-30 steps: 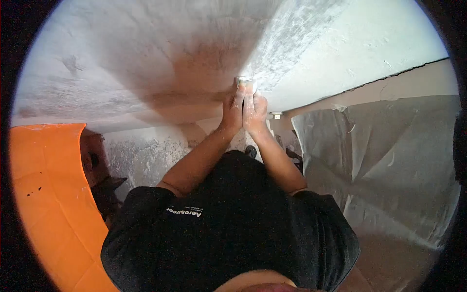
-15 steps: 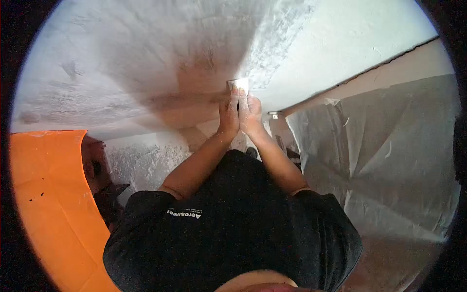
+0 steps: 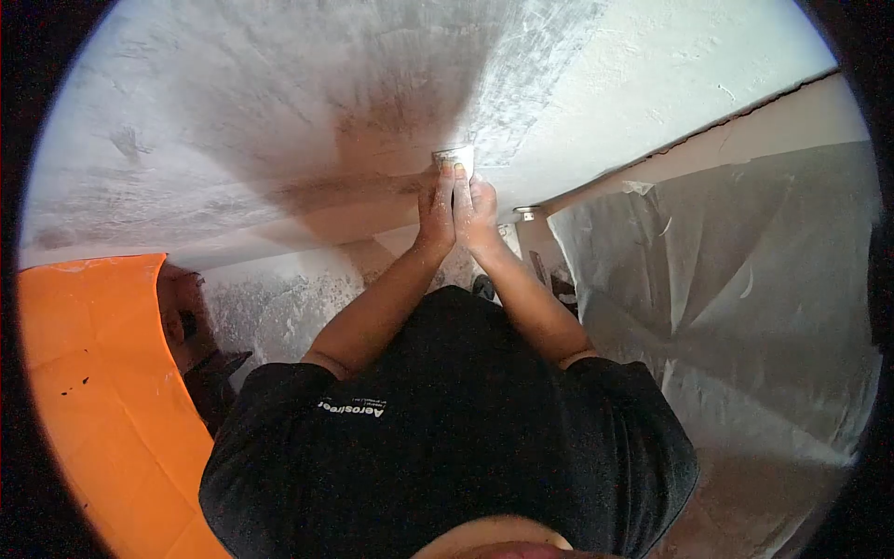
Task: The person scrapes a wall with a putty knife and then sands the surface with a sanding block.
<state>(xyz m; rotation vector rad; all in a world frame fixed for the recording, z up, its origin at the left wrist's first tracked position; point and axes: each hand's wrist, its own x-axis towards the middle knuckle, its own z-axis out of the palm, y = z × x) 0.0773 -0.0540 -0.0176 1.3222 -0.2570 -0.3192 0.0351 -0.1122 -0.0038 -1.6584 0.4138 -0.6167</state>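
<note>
Thing: small pale pad [image 3: 456, 155], block-like, at the fingertips of both hands, against the plastered wall [image 3: 307, 84].
Thing place: middle of the scene left to right, on the near part of the wall, by the edge between shadow and bright light.
Thing direction: far edge runs roughly left-right, right end tipped slightly farther; pad reaches out past the fingertips, away from the body.
Long axis: cannot tell for sure; near part is covered by fingers. Exposed part looks wider left-right.
Left hand [image 3: 436, 214]: grasping the pad together with the right; fingers stretched away from the body, tips on the pad's left part.
Right hand [image 3: 477, 212]: sharing the grasp, fingers stretched, tips on the pad; other fingers bent to the right.
Hands: side by side, close together, whitish dust on the skin.
Arms: both reach forward from a black T-shirt [image 3: 447, 419] with white lettering, angled inward.
Wall look: grey smears left and far, bright scuffed patch just right of the pad, smoother pale area right.
Left side: orange sheet [image 3: 102, 373], dark objects beside it.
Right side: grey creased sheet [image 3: 736, 298]; small white fitting [image 3: 525, 213] near its far left corner.
Floor: speckled [image 3: 279, 307], between wall and body.
</note>
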